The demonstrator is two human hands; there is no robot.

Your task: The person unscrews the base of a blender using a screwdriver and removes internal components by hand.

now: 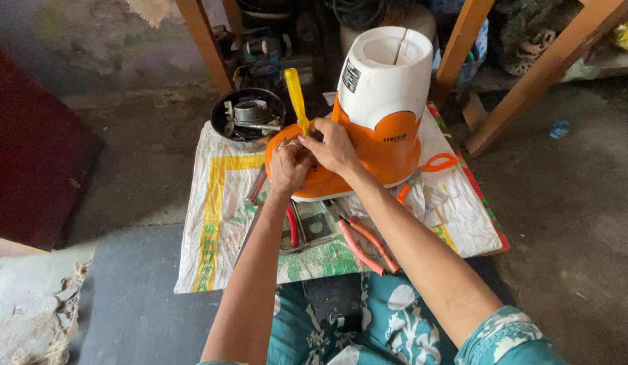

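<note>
woven sack mat [212,223] | left hand [289,165], right hand [334,145] grip pinching yellow screwdriver [297,101] at orange-white mixer base [381,108]

- Woven sack cloth [212,223], white with yellow and green print, covers the table.
- Black bowl [248,118] sits at the cloth's far left corner, holding small metal parts.
- Pliers [361,240] with pinkish-red handles lie at the near edge of the cloth.
- Scissors [429,169] with orange handles lie on the cloth's right side.
- Wooden legs [550,64] slant at upper right; another wooden leg [204,42] stands behind the bowl.
- Dark red panel [30,149] lies on the grey floor [570,203], left.
</note>
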